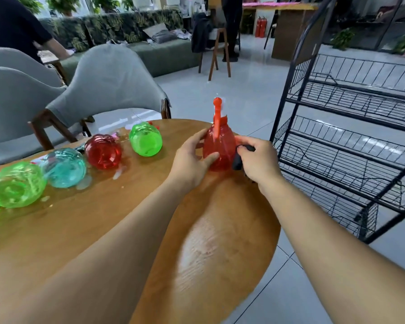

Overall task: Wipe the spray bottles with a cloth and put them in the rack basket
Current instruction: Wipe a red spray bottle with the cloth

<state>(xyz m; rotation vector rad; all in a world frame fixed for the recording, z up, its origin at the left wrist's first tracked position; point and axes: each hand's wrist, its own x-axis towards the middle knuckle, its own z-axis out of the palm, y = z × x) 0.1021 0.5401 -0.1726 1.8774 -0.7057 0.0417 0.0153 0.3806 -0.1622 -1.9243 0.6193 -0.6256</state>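
Note:
A red spray bottle (219,146) stands upright near the far edge of the wooden table (117,230), its trigger head pointing up. My left hand (192,157) grips its left side, thumb across the front. My right hand (258,160) holds a dark cloth (238,160) against the bottle's right side. Several more bottles lie on their sides in a row to the left: a green one (146,139), a red one (103,152), a teal one (64,168) and a green one (18,184). The black wire rack (351,146) with its baskets stands to the right.
Small wet patches mark the table beside the lying bottles. Grey chairs (108,83) stand behind the table on the left. A person stands at the far left and another far back near a wooden stool (219,52). Grey tiled floor lies between table and rack.

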